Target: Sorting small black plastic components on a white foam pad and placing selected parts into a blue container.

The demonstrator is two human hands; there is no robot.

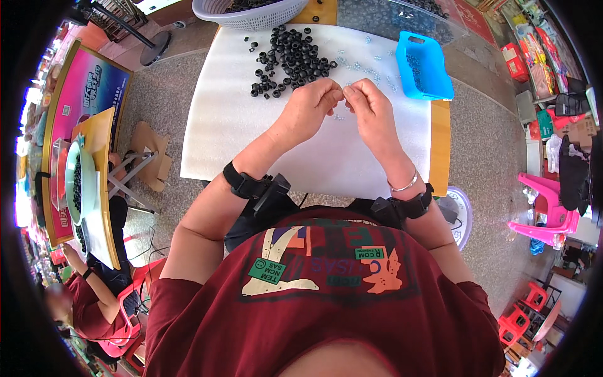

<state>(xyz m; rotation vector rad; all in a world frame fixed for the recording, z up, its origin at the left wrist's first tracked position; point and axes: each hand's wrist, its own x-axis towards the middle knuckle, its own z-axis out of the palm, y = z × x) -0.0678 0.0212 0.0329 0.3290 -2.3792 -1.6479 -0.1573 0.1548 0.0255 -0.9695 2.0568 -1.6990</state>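
My left hand (309, 112) and my right hand (372, 114) meet above the middle of the white-covered table (251, 135), their fingertips nearly touching. The fingers of each are pinched together, but whatever lies between them is too small or hidden to make out. Just beyond my left hand spreads a pile of small round black plastic parts (295, 55). Small shiny pale pieces (375, 74) lie scattered past my right hand. More such pieces are in a bright blue plastic basket (431, 88) at the table's right side.
A grey basket (254, 19) of black parts stands at the far edge, beside a clear bin (402, 19). At left, another person (94, 292) sits by a side table with a pale green basin (88, 182). Pink stools (545, 210) and stocked shelves line the right.
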